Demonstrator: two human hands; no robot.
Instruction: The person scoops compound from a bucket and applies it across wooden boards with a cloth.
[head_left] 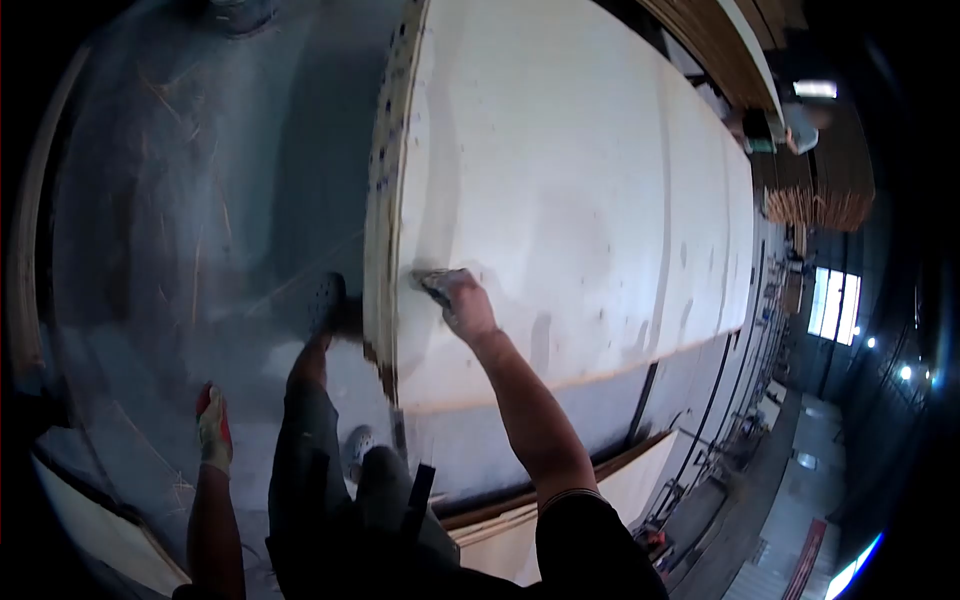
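A grey floor (pixel 130 250) scattered with thin straw-like strips spreads to the left of the person's right grip (pixel 466 303). Directly beneath that grip lies a broad, pale wooden sheet (pixel 600 120), the top of a layered stack; it reaches well ahead and to the right, and bluish marks dot its near-side edge, ahead and left of the grip. Behind the grip and to its right, at a lower level, are more pale boards (pixel 640 475), partly hidden by the person's right arm (pixel 530 420). A greyish, damp-looking band (pixel 441 140) runs along the sheet ahead of the grip, close to the left edge.

The person's dark shoe (pixel 328 297) with holes stands on the floor to the left of the right grip; a greyer shoe (pixel 360 445) shows farther back. The left grip (pixel 214 430), in a pale and red glove, hangs over the floor, well apart from the stack; whether it is released or clenched cannot be told. The right grip, bare, is closed around a small flat tool (pixel 436 284), its dark edge at the sheet's surface near the left edge; the fingers hide the rest.
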